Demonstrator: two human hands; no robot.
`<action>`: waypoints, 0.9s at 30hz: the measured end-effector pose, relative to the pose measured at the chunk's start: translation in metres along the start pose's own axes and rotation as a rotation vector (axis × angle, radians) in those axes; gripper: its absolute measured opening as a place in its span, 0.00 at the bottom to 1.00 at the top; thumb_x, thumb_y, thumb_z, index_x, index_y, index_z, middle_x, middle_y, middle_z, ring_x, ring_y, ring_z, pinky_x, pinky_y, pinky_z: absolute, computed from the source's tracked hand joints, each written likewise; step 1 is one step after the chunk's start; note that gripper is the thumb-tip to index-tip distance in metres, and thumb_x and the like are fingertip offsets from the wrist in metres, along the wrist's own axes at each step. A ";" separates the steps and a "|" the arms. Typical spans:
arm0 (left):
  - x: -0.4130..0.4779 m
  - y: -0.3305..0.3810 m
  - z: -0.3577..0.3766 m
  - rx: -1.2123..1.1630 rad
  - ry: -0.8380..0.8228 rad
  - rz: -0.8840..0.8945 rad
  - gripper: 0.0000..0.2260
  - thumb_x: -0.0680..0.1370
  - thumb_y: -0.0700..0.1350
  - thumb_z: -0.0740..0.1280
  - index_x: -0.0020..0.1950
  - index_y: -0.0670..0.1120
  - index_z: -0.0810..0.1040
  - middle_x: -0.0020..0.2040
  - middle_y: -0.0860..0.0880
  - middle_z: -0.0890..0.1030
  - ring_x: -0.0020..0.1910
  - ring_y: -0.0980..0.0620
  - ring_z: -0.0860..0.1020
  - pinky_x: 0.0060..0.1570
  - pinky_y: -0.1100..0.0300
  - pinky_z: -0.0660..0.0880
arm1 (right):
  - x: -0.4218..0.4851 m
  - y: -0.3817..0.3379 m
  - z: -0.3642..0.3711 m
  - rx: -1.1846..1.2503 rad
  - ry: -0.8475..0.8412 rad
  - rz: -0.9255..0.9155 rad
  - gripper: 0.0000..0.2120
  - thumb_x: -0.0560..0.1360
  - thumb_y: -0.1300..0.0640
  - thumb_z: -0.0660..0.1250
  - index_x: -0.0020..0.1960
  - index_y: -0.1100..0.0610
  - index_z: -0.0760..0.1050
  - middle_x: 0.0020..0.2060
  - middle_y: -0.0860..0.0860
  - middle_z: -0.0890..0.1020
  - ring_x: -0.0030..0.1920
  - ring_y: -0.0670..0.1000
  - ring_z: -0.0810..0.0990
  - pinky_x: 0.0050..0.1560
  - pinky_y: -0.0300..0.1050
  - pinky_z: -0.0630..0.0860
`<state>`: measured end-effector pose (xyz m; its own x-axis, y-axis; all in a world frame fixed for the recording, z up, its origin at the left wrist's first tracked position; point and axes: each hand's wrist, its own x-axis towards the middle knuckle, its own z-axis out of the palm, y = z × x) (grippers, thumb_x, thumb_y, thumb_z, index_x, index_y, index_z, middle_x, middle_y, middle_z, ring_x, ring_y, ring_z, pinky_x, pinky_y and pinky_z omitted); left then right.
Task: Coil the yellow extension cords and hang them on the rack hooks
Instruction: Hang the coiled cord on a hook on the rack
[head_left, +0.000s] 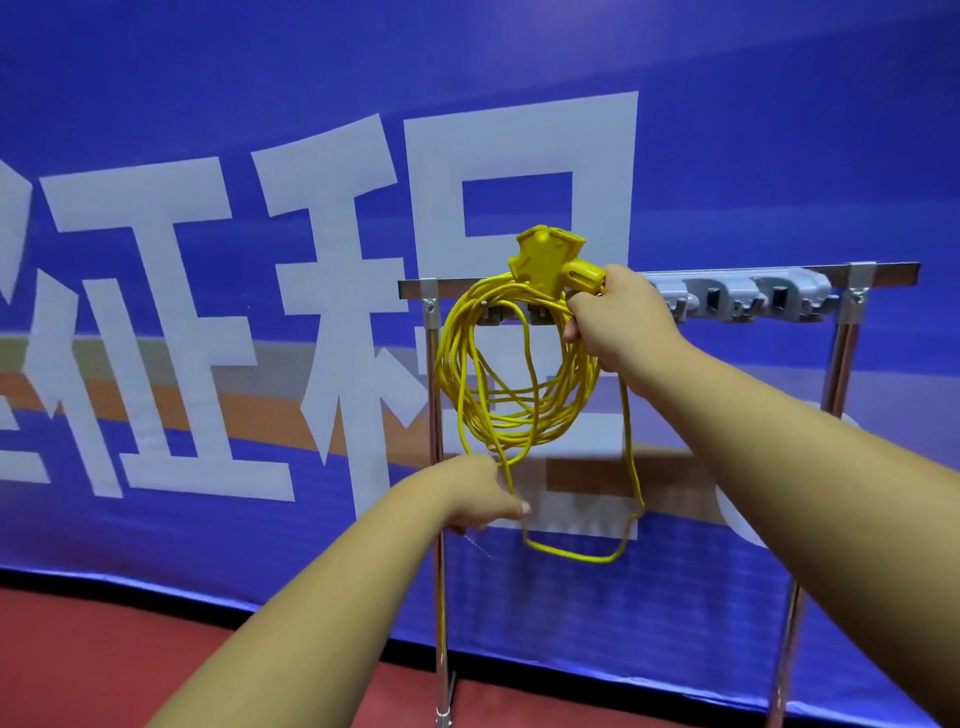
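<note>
A yellow extension cord (470, 384) hangs in a loose coil in front of the left part of the metal rack (431, 364). My right hand (618, 317) grips the top of the coil just below its yellow multi-outlet socket head (550, 257), level with the rack's top bar. One long loop (576, 555) droops below the coil. My left hand (480, 499) holds a strand of the cord under the coil, beside the rack's left post. A grey strip of hooks (737, 299) runs along the top bar; its left hooks are partly hidden behind the coil.
A blue banner wall (208, 312) with large white characters stands directly behind the rack. The rack's right post (841, 364) stands at the right. Red floor (104, 665) lies below.
</note>
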<state>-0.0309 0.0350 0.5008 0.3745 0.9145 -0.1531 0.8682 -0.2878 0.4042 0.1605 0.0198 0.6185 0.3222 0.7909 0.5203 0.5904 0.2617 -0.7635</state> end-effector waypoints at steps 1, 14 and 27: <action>-0.001 0.006 -0.002 -0.161 0.016 0.068 0.16 0.78 0.57 0.73 0.51 0.44 0.78 0.43 0.45 0.83 0.39 0.51 0.82 0.45 0.52 0.84 | -0.002 -0.001 -0.001 -0.003 -0.008 -0.006 0.07 0.77 0.59 0.61 0.53 0.55 0.76 0.34 0.50 0.86 0.33 0.50 0.81 0.35 0.48 0.78; -0.016 0.069 -0.136 0.350 0.709 0.546 0.22 0.72 0.52 0.74 0.65 0.61 0.75 0.58 0.54 0.80 0.57 0.48 0.79 0.48 0.50 0.81 | -0.010 -0.001 -0.011 -0.046 -0.170 -0.113 0.07 0.76 0.55 0.68 0.39 0.52 0.78 0.27 0.47 0.82 0.27 0.51 0.75 0.31 0.45 0.72; 0.028 0.020 -0.225 -0.628 1.027 0.077 0.18 0.80 0.60 0.68 0.59 0.47 0.77 0.51 0.43 0.83 0.45 0.45 0.85 0.42 0.46 0.86 | 0.017 0.010 -0.042 -0.420 -0.149 -0.145 0.09 0.77 0.55 0.66 0.46 0.49 0.85 0.36 0.48 0.85 0.41 0.55 0.83 0.41 0.47 0.78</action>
<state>-0.0760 0.1187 0.7075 -0.2632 0.7827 0.5640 0.4385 -0.4236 0.7926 0.2035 0.0124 0.6357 0.1222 0.8416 0.5262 0.8800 0.1533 -0.4495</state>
